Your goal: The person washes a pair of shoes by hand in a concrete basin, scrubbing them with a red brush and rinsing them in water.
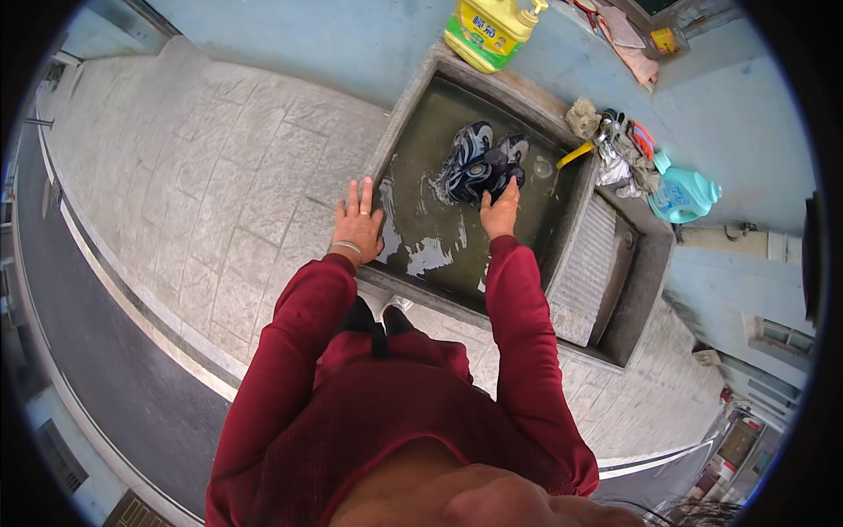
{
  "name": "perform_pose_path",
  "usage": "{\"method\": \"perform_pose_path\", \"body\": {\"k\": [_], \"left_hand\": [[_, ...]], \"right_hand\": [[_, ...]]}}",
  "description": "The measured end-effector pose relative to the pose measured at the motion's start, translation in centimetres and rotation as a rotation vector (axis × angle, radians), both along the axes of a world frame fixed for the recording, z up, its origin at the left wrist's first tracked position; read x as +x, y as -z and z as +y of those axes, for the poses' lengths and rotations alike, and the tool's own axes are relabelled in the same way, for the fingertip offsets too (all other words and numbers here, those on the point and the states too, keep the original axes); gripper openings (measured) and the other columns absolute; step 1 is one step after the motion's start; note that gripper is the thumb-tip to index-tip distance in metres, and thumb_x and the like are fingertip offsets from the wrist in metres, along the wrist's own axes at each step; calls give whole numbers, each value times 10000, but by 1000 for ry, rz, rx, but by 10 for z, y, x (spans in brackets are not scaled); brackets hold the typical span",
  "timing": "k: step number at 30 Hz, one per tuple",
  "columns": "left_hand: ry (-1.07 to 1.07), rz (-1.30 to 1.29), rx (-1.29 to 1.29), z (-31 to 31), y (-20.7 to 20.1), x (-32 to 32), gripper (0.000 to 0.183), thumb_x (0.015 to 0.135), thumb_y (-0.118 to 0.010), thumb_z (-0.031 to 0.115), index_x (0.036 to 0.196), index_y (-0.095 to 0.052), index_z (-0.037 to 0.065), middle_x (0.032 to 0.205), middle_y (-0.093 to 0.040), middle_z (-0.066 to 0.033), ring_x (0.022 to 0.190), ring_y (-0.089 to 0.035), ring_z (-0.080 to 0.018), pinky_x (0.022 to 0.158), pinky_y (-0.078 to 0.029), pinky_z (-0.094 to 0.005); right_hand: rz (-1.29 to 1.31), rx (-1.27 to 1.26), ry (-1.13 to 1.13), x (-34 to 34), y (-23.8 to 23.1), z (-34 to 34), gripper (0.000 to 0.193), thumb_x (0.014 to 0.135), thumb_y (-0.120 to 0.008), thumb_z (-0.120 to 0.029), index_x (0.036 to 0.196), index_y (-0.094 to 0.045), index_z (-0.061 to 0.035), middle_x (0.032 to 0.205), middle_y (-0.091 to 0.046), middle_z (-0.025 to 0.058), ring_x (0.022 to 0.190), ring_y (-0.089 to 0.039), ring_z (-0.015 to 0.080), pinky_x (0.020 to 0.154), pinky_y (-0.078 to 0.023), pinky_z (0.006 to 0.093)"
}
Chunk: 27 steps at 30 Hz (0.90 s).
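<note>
A pair of dark and grey sneakers [474, 167] lies together in the murky water of a stone wash sink [411, 98]. My right hand [500, 211] reaches over the water and grips the near end of the dark shoe, thumb on one side and fingers on the other. Part of that shoe is hidden by the fingers. Resting on the sink's left rim is my left hand [358, 224], its fingers spread and nothing in it. It wears a ring, with a bracelet at the wrist.
A ribbed washboard section [587, 263] adjoins the basin on the right. A yellow jug with a pump [492, 33] stands at the far rim. A yellow handle [575, 155], a sponge [582, 118], rags [628, 162] and a turquoise bottle [685, 193] crowd the back right by the wall.
</note>
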<state>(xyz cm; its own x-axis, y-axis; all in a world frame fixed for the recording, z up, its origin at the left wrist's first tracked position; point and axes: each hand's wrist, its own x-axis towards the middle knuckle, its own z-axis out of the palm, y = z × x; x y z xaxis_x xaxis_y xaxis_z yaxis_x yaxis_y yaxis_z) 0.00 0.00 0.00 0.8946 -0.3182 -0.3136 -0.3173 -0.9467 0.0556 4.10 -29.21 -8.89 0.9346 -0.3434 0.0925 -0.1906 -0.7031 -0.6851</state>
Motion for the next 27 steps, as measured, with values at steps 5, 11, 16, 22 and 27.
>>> {"method": "perform_pose_path", "body": {"k": [5, 11, 16, 22, 27], "left_hand": [[-6, -39, -40, 10, 3, 1, 508, 668, -657, 307, 1125, -527, 128, 1426, 19, -222, 1307, -17, -410, 1002, -207, -505], [-10, -8, -52, -2, 2, -2, 501, 671, -654, 300, 1124, -530, 124, 1425, 23, -223, 1308, -17, -411, 1001, -207, -510], [-13, -28, -62, 1, 3, 0, 492, 662, -658, 291, 1105, -535, 116, 1428, 20, -213, 1309, -27, -406, 997, -219, -504], [-10, -7, -38, 2, 2, 2, 497, 658, -656, 300, 1112, -539, 134, 1430, 8, -212, 1309, -38, -404, 997, -222, -484], [-10, -51, -15, 2, 5, 1, 494, 659, -650, 309, 1109, -542, 139, 1426, -1, -219, 1303, -57, -407, 988, -230, -482]], "right_hand": [[-94, -421, -186, -8, -50, 42, 510, 736, -596, -142, 1202, -424, -28, 1362, -276, 161, 1250, -258, 331, 949, -256, 463], [-129, -167, -381, -3, -55, 57, 546, 688, -649, -67, 1184, -430, -7, 1330, -275, 193, 1156, -379, 364, 931, -359, 383], [-133, -87, -225, 19, -41, 72, 363, 679, -681, -120, 990, -533, -3, 1173, -393, 189, 1030, -461, 353, 829, -427, 380], [229, -216, -262, 27, -19, 62, 247, 714, -649, -244, 841, -606, -36, 961, -530, 140, 881, -549, 309, 729, -464, 376], [-359, -211, -351, 64, -72, 68, 367, 710, -649, -198, 1055, -553, -114, 1169, -463, 149, 1099, -432, 337, 889, -376, 433]]}}
